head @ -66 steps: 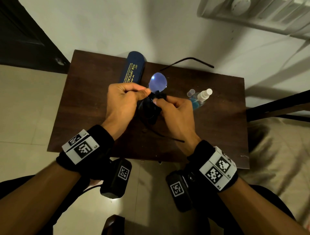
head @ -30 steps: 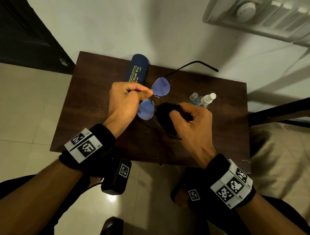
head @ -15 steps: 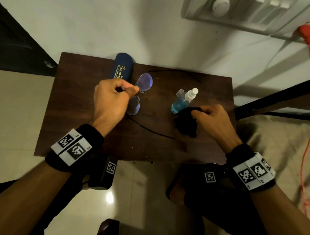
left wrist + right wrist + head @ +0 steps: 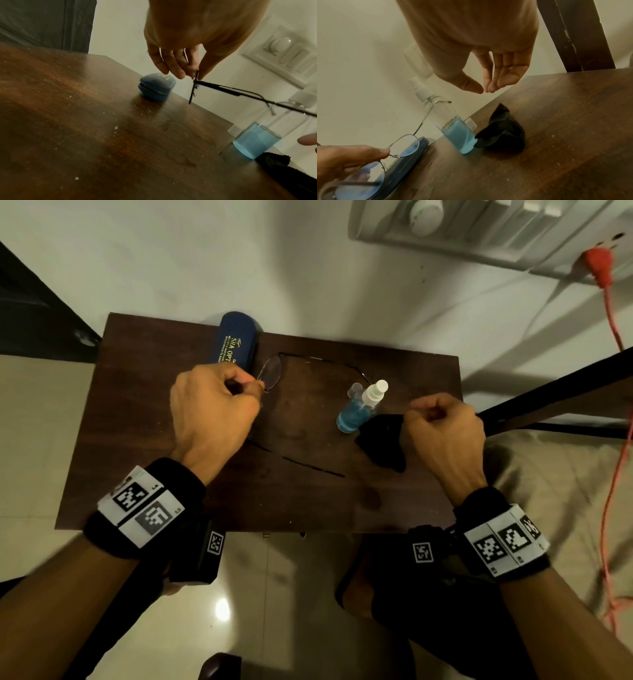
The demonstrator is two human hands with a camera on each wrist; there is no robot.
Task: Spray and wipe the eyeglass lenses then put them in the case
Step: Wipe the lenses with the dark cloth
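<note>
My left hand [image 4: 214, 410] pinches the glasses [image 4: 403, 145] by the bridge above the desk's [image 4: 144, 419] far edge, beside the closed case [image 4: 236, 340]; my right hand [image 4: 443, 433] hangs loose and empty over the cloth [image 4: 382, 445], so wiping looks finished and casing remains.

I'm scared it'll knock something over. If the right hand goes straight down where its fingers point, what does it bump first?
Probably the black cloth. The right hand hangs empty above it, fingertips pointing down. The spray bottle stands just beside that path, so depth is uncertain.
</note>
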